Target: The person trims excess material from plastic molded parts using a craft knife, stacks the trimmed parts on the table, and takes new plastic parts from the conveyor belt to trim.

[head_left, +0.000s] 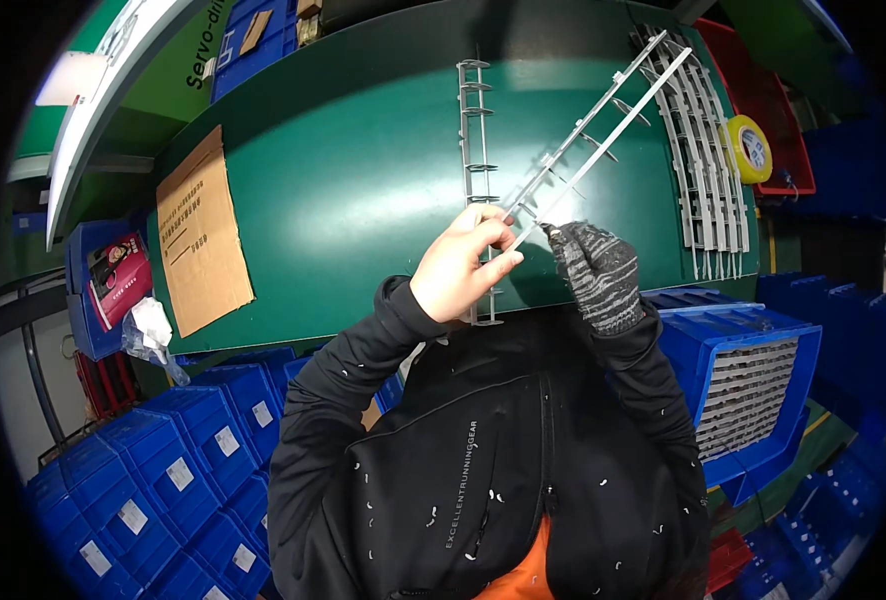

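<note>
My bare left hand (468, 262) pinches the near end of a long grey ladder-shaped plastic frame (585, 138), which slants away to the far right. Close by on the right, my right hand (600, 277) wears a grey and black knit glove. Its fingers are curled together beside the frame's near end, and a small dark tip shows at them; what they grip is too small to make out. A second ladder-shaped frame (478, 130) lies lengthwise on the green table, running beneath my left hand.
Several similar frames (703, 165) lie side by side at the table's right, beside a yellow tape roll (749, 149) and a red bin (763, 90). Flat cardboard (203, 240) covers part of the green table (353, 170). Blue crates (178, 455) stand lower left; another blue crate (678, 335) holds stacked strips.
</note>
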### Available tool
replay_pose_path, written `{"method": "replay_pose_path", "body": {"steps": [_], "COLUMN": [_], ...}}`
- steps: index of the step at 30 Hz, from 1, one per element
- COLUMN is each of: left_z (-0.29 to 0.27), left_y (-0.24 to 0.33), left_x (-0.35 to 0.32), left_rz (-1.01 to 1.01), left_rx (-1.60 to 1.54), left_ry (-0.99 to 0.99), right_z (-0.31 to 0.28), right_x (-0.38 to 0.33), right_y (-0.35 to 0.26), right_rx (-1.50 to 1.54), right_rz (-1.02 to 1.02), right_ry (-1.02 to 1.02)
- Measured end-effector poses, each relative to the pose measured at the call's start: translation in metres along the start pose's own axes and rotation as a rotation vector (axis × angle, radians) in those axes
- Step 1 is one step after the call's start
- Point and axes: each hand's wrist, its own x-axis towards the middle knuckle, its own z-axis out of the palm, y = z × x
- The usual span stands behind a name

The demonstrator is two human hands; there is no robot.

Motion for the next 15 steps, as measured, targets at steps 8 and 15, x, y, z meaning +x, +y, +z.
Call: {"method": "replay_pose_path", "body": {"steps": [8,15], "left_z": [0.011,-0.025], "left_y": [0.015,-0.011], "left_x": [0.005,-0.004], "left_rz": [0.061,-0.099], "left_rx": [0.227,-0.331], "left_ry": [0.075,-0.018], "right_z": [0.012,-0.014], "right_x": [0.012,0.023], "right_y": [-0.001,0.000], "right_rx": [0.382,1.031], "right_rz": [0.252,0.245], "right_ry": [0.179,0.355]}}
